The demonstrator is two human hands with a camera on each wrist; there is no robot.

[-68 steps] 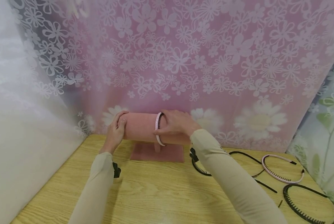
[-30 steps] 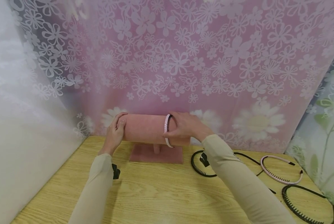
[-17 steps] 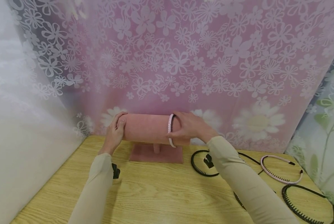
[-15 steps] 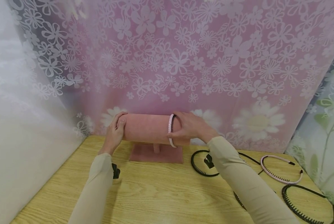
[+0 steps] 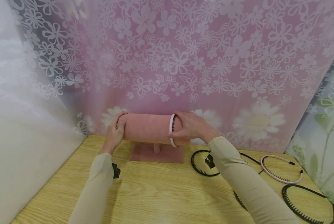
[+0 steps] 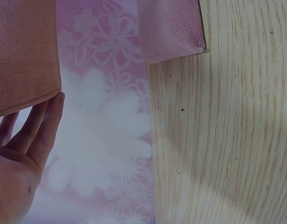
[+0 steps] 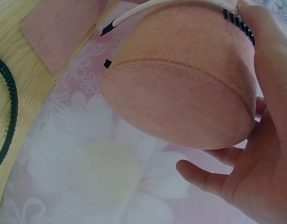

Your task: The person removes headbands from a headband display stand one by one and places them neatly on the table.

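A padded pink roll of a headband display stand (image 5: 147, 128) lies level on a short post above a flat base (image 5: 140, 154). My left hand (image 5: 114, 134) holds the roll's left end, thumb in front; in the left wrist view its fingertips touch the rim of the roll (image 6: 22, 56). Around the roll, near its right end, sits a pale pink headband (image 5: 171, 126) with dark teeth inside. My right hand (image 5: 193, 127) holds this headband, thumb at the front and fingers over the top. The right wrist view shows the headband's white band (image 7: 143, 8) with its black tip hanging beside the roll.
On the wooden table (image 5: 155, 193) at right lie a black toothed headband (image 5: 194, 166), another pale pink headband (image 5: 278, 178) and a further black headband (image 5: 291, 203), with others partly under my right sleeve (image 5: 239, 174). A flowered pink curtain (image 5: 167, 62) hangs close behind the stand.
My right hand and the pale pink headband have moved right along the roll, from near its middle towards its right end. Over the last half second they barely shift. My left hand stays put.
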